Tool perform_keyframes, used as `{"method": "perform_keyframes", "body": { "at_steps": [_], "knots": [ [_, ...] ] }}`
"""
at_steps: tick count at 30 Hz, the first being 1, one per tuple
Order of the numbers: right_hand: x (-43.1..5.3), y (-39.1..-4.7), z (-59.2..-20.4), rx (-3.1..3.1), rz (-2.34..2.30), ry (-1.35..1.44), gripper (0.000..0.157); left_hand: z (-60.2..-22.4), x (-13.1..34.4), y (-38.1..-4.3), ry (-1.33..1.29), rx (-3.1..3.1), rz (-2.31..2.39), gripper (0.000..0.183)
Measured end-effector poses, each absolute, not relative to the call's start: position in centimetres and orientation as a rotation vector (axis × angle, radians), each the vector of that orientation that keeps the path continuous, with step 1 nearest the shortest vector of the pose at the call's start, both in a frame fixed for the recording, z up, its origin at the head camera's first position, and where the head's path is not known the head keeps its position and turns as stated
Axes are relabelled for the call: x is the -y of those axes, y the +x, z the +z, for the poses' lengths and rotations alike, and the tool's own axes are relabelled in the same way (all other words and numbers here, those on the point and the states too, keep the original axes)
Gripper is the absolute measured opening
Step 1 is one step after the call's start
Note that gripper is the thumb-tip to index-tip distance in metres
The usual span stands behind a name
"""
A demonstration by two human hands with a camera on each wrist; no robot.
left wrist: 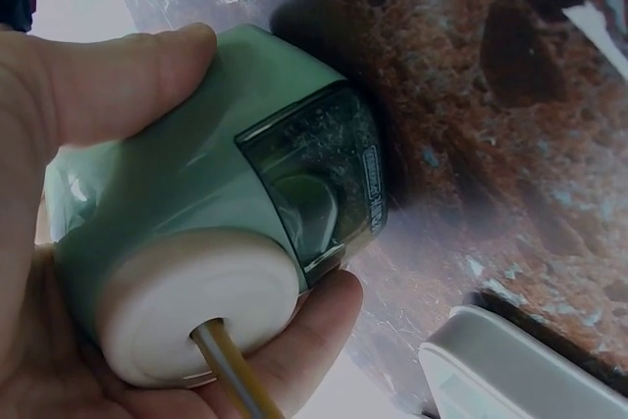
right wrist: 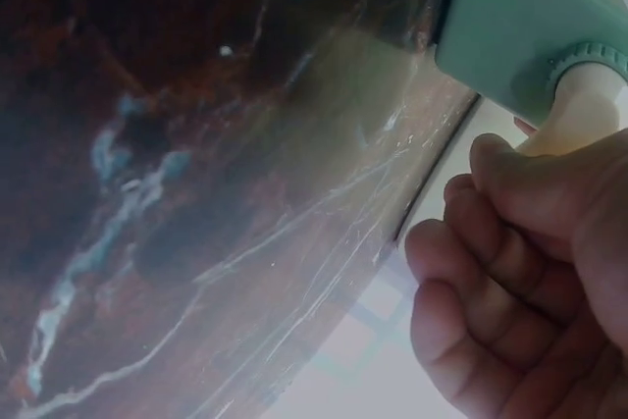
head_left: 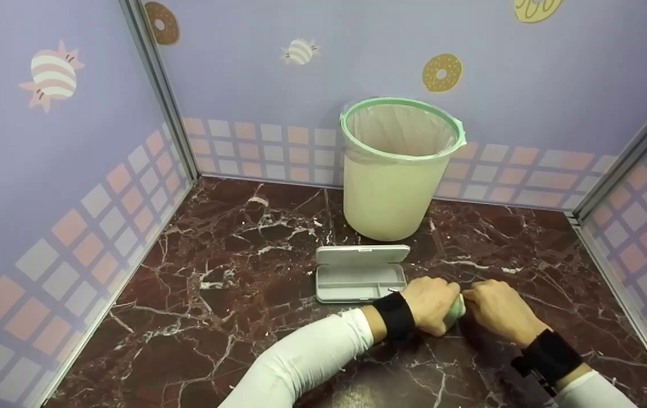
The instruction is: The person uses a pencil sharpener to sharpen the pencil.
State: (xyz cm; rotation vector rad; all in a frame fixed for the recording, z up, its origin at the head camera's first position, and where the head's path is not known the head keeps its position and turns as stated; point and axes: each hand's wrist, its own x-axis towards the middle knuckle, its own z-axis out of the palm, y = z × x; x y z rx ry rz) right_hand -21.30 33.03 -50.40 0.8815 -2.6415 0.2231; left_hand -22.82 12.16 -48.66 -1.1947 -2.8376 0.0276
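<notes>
My left hand [head_left: 430, 305] grips a green pencil sharpener [left wrist: 186, 183] low over the marbled surface, thumb on one side and fingers beneath. A pencil [left wrist: 235, 370] sticks out of the hole in the sharpener's round cream front. Behind a dark see-through window [left wrist: 319, 179], shavings show faintly in its drawer. My right hand [head_left: 502, 310] is at the sharpener's other end, where its curled fingers and thumb pinch the cream crank handle [right wrist: 579, 110]. Just left of my left hand lies a pale pencil case [head_left: 346, 292], its lid raised and its compartments showing.
Behind the pencil case stands a cream bin [head_left: 388, 195] with a green rim and a clear liner. Patterned purple walls [head_left: 266, 85] enclose the dark red marbled surface [head_left: 187, 334] at the back and both sides. Small white scraps lie scattered there.
</notes>
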Motion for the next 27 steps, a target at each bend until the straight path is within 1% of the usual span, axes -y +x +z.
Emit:
{"method": "perform_keyframes", "body": {
  "at_steps": [7, 27],
  "knots": [
    [-33.0, -21.3, -51.2, 2.66, 0.3, 0.959, 0.043, -48.8, -12.1, -22.9, -1.199, 2.845, 0.01, 0.05],
    [-33.0, -20.6, -51.8, 2.675, 0.235, 0.895, 0.04, -48.6, -12.2, -22.6, -1.178, 2.827, 0.056, 0.049]
  ]
}}
